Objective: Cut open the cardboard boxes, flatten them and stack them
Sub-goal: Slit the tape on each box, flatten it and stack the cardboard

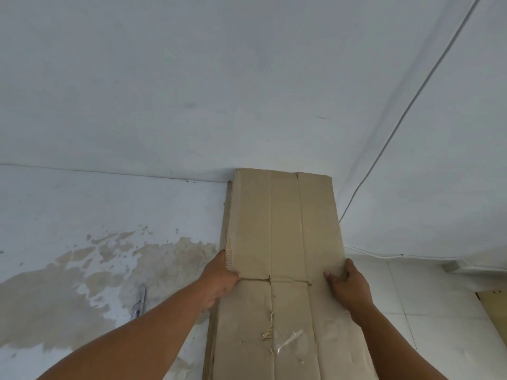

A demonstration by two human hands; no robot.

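A pale wall (192, 78) filled the upper part of the view, meeting a side wall at a corner on the right. Below it on the left lay a painted floor (68, 209) with brown patches where the coating had worn away; on the right the floor was white tile (406, 294). A thin cable (411, 105) ran down the corner and then along the foot of the side wall. Another piece of cardboard (493, 314) showed at the right edge, well apart from the hands. A utility knife (140, 300) lay on the worn floor, just left of the left forearm.

The flattened box (285, 229) stretched lengthwise from the person to the foot of the wall, in the corner. It was plain brown, with two long creases and one cross fold near the hands. A torn scrap of clear tape (288, 340) clung to the near part, and further cardboard layers showed under its left edge.

The left hand (219, 281) gripped the left edge – thumb on top, fingers curled under. The right hand (348, 289) held the right edge, thumb spread on the face, fingers bent round the side.
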